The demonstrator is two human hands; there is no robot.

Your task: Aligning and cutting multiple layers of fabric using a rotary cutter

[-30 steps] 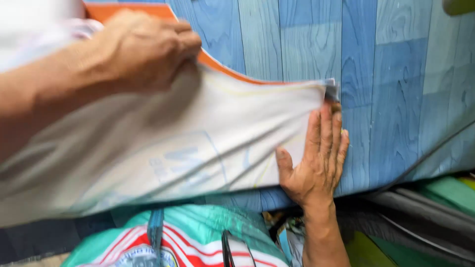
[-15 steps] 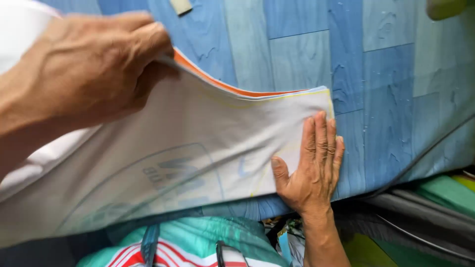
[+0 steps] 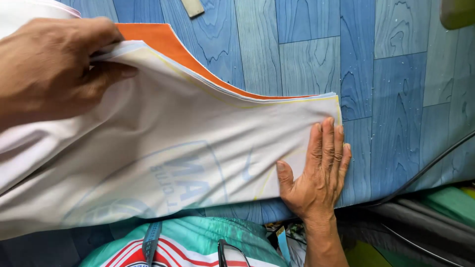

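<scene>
A white fabric panel (image 3: 163, 153) with a faint printed emblem lies across a blue wood-patterned table (image 3: 396, 79). Beneath it an orange fabric layer (image 3: 163, 42) shows along the curved upper edge. My left hand (image 3: 49, 69) grips the lifted edge of the white fabric at the upper left, fingers closed around it. My right hand (image 3: 319, 173) rests flat, fingers together, pressing the panel's right corner onto the table.
A small pale block (image 3: 192, 7) sits at the table's far edge. A yellow-green object (image 3: 457, 12) is at the top right corner. A black cable (image 3: 425, 168) crosses the right side. Green and grey cloth (image 3: 445, 207) lies below the table's near edge.
My left hand has drawn the white fabric's edge up and to the left, uncovering more of the orange layer. My right hand stays flat on the right corner.
</scene>
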